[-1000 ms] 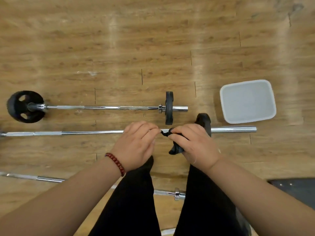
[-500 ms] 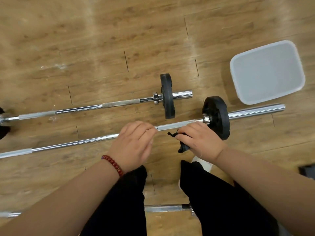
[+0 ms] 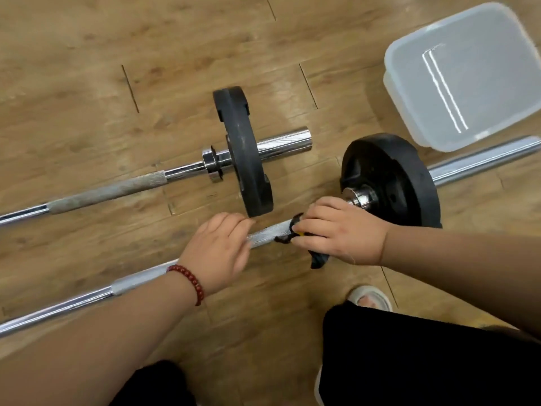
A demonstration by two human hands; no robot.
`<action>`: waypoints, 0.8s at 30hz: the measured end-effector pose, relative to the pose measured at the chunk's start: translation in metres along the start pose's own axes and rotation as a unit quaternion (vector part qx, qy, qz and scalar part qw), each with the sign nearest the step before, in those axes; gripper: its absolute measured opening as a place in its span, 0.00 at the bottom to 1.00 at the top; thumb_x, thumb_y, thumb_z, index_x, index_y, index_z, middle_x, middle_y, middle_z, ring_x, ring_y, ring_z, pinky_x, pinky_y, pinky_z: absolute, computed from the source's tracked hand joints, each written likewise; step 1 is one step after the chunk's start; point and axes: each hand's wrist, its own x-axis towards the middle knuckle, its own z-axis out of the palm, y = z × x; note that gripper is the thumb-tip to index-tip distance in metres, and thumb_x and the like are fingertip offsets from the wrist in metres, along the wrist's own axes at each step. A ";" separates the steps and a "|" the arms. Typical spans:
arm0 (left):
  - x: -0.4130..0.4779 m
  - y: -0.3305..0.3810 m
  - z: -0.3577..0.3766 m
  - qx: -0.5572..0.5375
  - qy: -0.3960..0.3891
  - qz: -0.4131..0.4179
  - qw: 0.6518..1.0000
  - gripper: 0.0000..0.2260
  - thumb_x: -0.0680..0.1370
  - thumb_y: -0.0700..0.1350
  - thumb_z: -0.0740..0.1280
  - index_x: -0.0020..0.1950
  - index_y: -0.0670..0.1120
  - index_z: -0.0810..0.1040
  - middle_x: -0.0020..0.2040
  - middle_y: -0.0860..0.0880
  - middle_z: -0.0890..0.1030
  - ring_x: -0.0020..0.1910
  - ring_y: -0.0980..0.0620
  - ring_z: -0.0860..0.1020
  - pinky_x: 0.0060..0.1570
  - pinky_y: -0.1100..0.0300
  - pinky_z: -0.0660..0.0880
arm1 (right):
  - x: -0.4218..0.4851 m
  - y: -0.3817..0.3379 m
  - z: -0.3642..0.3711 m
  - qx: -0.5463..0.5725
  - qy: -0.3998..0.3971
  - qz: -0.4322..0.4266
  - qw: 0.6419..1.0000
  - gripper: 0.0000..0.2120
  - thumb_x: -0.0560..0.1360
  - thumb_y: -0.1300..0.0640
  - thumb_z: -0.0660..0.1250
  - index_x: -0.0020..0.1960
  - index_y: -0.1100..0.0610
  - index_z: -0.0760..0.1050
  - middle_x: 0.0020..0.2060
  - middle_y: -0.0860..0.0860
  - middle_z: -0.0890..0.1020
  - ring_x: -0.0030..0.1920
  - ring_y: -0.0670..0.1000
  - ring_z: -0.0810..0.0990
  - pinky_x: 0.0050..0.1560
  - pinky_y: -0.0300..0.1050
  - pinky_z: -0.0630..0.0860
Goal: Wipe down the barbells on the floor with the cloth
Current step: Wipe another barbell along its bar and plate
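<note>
Two chrome barbells lie on the wooden floor. The nearer barbell (image 3: 268,234) runs from lower left to upper right and carries a black plate (image 3: 392,177). My right hand (image 3: 339,231) grips a dark cloth (image 3: 317,259) wrapped round this bar just left of the plate collar. My left hand (image 3: 218,250) rests on the same bar a little further left, fingers curled over it. The farther barbell (image 3: 123,189) lies behind, with a black plate (image 3: 243,150) standing on edge near its right end.
A translucent plastic tub (image 3: 465,74) sits on the floor at the upper right, close to the near bar's sleeve. My legs in black trousers and a sandalled foot (image 3: 370,297) are at the bottom. Bare floor stretches across the top left.
My head has dropped closer and the view shifted right. My right hand carried the cloth onto the near bar beside the plate. My left hand stayed on the bar.
</note>
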 end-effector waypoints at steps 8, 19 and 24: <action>0.012 -0.009 0.031 0.004 -0.059 -0.008 0.998 0.23 0.81 0.59 0.45 0.71 0.49 0.64 0.63 0.50 0.74 0.59 0.50 0.73 0.56 0.57 0.71 | -0.010 -0.021 0.042 -0.002 -0.039 0.206 0.978 0.43 0.62 0.49 0.76 0.71 0.59 0.62 0.65 0.59 0.74 0.65 0.60 0.73 0.68 0.56 0.63; 0.031 -0.007 0.011 -0.015 -0.211 0.011 0.977 0.20 0.82 0.57 0.48 0.71 0.51 0.59 0.56 0.49 0.77 0.49 0.51 0.76 0.47 0.57 0.73 | -0.004 -0.006 -0.004 0.015 -0.114 0.305 0.945 0.38 0.72 0.60 0.69 0.77 0.54 0.56 0.71 0.55 0.67 0.68 0.56 0.69 0.66 0.51 0.66; 0.029 0.003 0.005 -0.023 -0.212 0.013 0.977 0.19 0.82 0.56 0.49 0.70 0.50 0.61 0.45 0.53 0.71 0.40 0.54 0.71 0.39 0.61 0.67 | -0.018 -0.008 -0.011 -0.053 -0.066 0.386 0.918 0.36 0.63 0.62 0.77 0.69 0.57 0.72 0.66 0.59 0.74 0.66 0.61 0.72 0.67 0.57 0.67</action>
